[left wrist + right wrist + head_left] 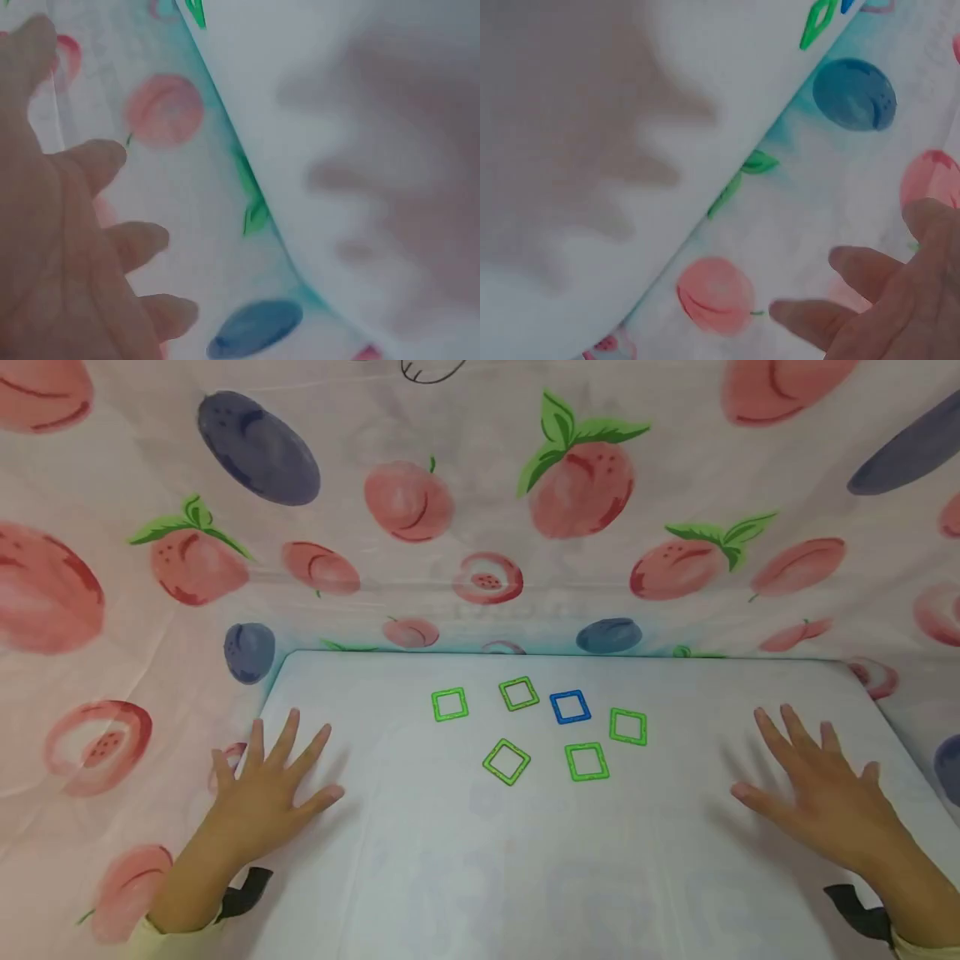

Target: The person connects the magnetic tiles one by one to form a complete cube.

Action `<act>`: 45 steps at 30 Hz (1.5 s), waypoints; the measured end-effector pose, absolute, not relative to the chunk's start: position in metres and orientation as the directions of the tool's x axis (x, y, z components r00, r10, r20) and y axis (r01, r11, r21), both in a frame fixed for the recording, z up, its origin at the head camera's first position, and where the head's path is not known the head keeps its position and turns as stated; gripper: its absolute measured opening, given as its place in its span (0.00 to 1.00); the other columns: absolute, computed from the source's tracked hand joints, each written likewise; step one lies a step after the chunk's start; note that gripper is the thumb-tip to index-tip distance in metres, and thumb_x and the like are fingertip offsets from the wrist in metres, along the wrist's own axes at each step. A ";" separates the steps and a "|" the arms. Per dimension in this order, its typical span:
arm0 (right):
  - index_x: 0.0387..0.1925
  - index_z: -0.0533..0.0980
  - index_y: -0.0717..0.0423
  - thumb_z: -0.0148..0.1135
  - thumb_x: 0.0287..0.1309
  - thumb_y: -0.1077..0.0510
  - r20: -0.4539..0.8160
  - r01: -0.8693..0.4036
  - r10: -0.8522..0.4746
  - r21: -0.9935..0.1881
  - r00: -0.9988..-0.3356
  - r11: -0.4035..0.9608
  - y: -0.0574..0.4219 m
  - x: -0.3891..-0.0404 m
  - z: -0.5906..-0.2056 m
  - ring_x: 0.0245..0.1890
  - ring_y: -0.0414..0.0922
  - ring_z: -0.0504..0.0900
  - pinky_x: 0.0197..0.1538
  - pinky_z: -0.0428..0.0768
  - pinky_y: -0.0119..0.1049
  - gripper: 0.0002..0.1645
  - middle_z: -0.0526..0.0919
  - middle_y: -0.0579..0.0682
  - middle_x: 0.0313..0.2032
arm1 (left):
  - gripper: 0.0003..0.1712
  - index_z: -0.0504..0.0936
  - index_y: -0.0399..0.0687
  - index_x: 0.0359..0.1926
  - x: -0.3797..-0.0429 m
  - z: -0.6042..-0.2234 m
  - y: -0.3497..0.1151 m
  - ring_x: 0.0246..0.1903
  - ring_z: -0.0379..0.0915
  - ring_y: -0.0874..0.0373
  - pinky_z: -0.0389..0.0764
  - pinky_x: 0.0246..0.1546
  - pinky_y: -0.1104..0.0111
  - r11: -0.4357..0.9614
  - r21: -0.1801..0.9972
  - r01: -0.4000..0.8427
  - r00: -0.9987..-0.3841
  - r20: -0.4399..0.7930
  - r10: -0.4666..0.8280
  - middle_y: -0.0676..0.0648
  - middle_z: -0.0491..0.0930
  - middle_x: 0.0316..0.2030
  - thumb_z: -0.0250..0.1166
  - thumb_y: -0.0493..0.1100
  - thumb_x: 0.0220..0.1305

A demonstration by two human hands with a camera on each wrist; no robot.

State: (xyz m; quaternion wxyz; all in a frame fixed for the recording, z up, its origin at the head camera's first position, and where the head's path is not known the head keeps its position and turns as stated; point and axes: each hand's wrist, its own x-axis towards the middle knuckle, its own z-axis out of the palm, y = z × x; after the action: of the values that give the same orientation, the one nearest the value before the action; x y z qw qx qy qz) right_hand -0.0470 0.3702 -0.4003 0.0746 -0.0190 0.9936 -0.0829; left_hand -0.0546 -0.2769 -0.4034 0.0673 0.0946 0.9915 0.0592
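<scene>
Several small square outline pieces lie in a loose group on the white tabletop in the head view. One is a blue square frame (575, 720); the rest are green, among them a leftmost green square frame (452, 717) and a rightmost green square frame (628, 742). My left hand (258, 806) hovers over the table's left side, fingers spread, holding nothing. Over the right side hovers my right hand (832, 806), likewise spread with nothing held. Both hands are apart from the pieces. In the right wrist view, part of a green frame (808, 35) shows at the top.
The white table (465, 877) has rounded far corners. Behind it and along both sides hangs pale cloth (420, 427) printed with peaches and dark blue fruit. A black strap (243, 893) shows at the left wrist, another black strap (858, 914) at the right. Hand shadows fall on the tabletop.
</scene>
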 end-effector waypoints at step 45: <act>0.41 0.82 0.60 0.77 0.54 0.48 -0.258 0.055 -0.116 -0.573 -0.959 0.818 0.229 -0.118 -0.456 0.31 0.45 0.75 0.34 0.72 0.37 0.22 0.80 0.48 0.27 | 0.24 0.80 0.56 0.65 -0.115 -0.470 -0.083 0.17 0.72 0.62 0.70 0.25 0.70 0.729 0.659 0.186 -0.913 -0.157 0.376 0.51 0.74 0.22 0.68 0.48 0.69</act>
State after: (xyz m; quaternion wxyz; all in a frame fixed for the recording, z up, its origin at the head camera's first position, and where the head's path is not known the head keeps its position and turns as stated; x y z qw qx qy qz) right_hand -0.1175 0.2287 -0.4564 0.1420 -0.0164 0.9428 -0.3012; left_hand -0.1147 -0.0833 -0.4698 0.1413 0.1528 0.9189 0.3351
